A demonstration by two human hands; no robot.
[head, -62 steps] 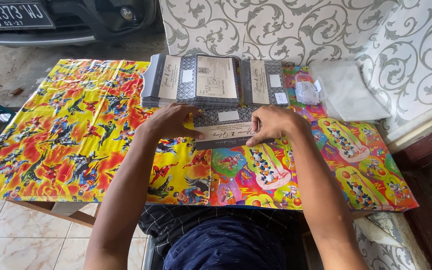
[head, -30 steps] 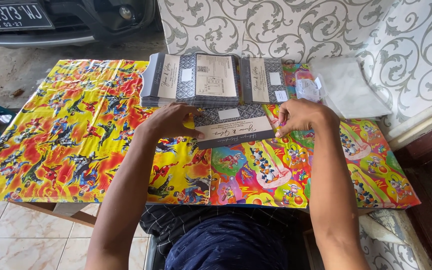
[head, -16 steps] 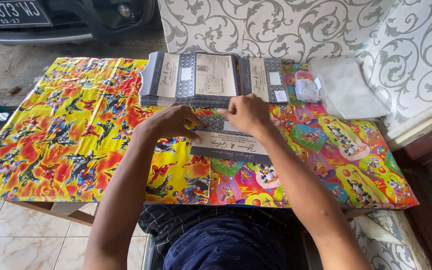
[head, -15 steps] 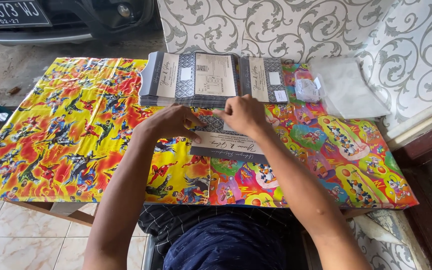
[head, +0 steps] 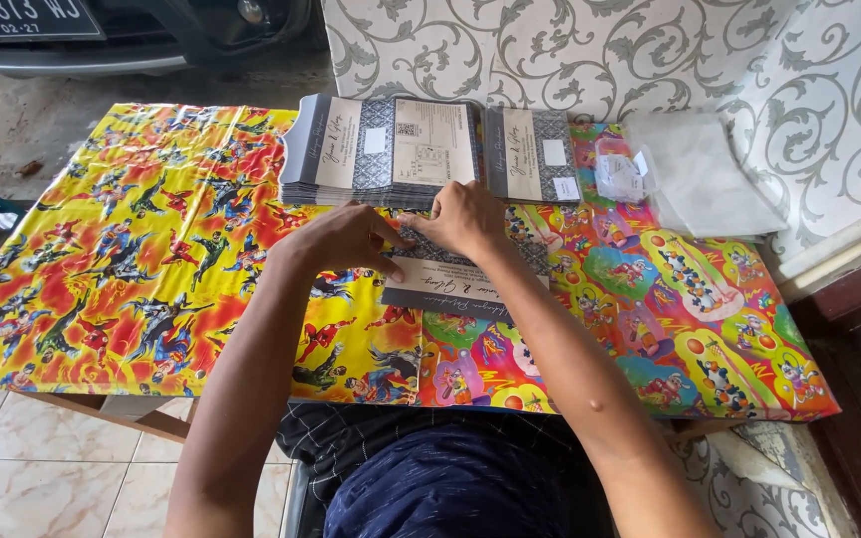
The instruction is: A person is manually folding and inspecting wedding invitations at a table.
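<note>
Two hands: left hand (head: 346, 237) and right hand (head: 465, 217) meet over one invitation card (head: 460, 284) near the middle of the table (head: 102, 299), close to its far edge.
Change: right hand now drawn in from the card's right end to its upper edge, just beside the left; card lying a little further toward the near edge than a second ago, tilted slightly.
Meaning: likely a fold or flap being pressed along that top edge, judged from both sets of fingertips gathered there.
Left hand pose: palm down, forearm reaching up from the near edge, fingers together and pressed flat on the card's upper left corner.
Right hand pose: wrist bent inward, fingers bunched and pinching at the card's top edge; exact grip hidden by the knuckles, so cannot tell if clamped.
Card stack (head: 386, 149): grey and cream, at the far edge, just beyond the hands, untouched.
Smaller stack (head: 533, 154): beside it to the right.
Clear plastic sleeves (head: 695, 179): far right corner, well apart from the hands.
Table cover: bright cartoon-print sheet, bare on the left half.
</note>
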